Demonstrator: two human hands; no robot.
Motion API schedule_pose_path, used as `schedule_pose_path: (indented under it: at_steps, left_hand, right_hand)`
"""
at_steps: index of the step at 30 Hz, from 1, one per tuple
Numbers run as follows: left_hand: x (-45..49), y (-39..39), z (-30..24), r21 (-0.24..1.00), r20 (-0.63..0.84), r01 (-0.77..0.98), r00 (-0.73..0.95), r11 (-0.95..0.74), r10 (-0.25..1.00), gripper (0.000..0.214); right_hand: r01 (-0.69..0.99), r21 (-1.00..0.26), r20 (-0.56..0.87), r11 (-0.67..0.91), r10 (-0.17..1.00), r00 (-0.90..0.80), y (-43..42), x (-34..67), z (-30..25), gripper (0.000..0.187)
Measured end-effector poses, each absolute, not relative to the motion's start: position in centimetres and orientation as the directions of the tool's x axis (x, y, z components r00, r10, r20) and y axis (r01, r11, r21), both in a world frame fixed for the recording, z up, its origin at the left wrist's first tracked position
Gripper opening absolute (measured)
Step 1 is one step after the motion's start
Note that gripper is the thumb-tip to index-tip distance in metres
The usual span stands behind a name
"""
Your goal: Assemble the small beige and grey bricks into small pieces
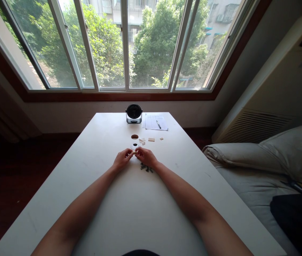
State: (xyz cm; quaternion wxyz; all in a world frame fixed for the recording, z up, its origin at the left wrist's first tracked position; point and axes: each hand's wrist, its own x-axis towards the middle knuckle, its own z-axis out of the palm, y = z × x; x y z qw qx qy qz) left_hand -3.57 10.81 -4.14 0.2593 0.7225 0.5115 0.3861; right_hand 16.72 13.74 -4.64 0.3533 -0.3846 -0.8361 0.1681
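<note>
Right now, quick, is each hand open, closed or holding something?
Left hand: closed, holding a small tan piece.
Right hand: closed on the same piece; exact grip too small to tell.

I can't make out what the small pale piece is; the fingertips of the left hand and right hand cover its ends. The dark bits on the near side of the right hand are too small and blurred to tell. From here the writing on the paper sheets is illegible. Both forearms run out of sight nearby, as does the table, and of something black there only a curved rim shows. To the right, the sofa and dark cloth are cut off. Far off, trees hide much of the building.
</note>
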Motion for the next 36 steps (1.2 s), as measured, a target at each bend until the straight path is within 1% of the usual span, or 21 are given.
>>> schedule_pose_path:
  at_steps: [6,10,16,20,25,30,36]
  left_hand:
    - [-3.68,11.05,-4.39,0.755,0.279,0.564,0.183,-0.333,0.943,0.027]
    - [-3.67,11.12,-4.57,0.768,0.285,0.544,0.182,-0.338,0.941,0.025]
    - [-3.54,10.88,-4.44,0.768,0.281,0.545,0.184,-0.336,0.942,0.021]
    - [-3.43,10.68,-4.20,0.763,0.280,0.554,0.181,-0.332,0.943,0.020]
    - [-3.32,10.53,-3.82,0.755,0.281,0.569,0.169,-0.326,0.945,0.023]
    - [-3.34,10.49,-3.63,0.730,0.270,0.606,0.167,-0.315,0.948,0.027]
    - [-3.38,10.41,-3.61,0.712,0.269,0.623,0.185,-0.325,0.945,0.035]
  right_hand:
    - [0.532,-0.530,0.469,0.660,0.751,-0.465,13.72,16.66,-4.74,0.014]
    - [0.552,-0.520,0.454,0.651,0.759,-0.467,13.71,16.68,-4.60,0.012]
    - [0.574,-0.513,0.424,0.638,0.770,-0.477,13.74,16.66,-4.49,0.013]
    - [0.561,-0.518,0.428,0.645,0.764,-0.482,13.75,16.68,-4.49,0.013]
    - [0.548,-0.534,0.422,0.644,0.764,-0.488,13.77,16.71,-4.46,0.019]
    - [0.563,-0.518,0.425,0.644,0.765,-0.484,13.85,16.76,-4.51,0.014]
    - [0.534,-0.503,0.477,0.679,0.734,-0.484,13.94,16.74,-4.84,0.015]
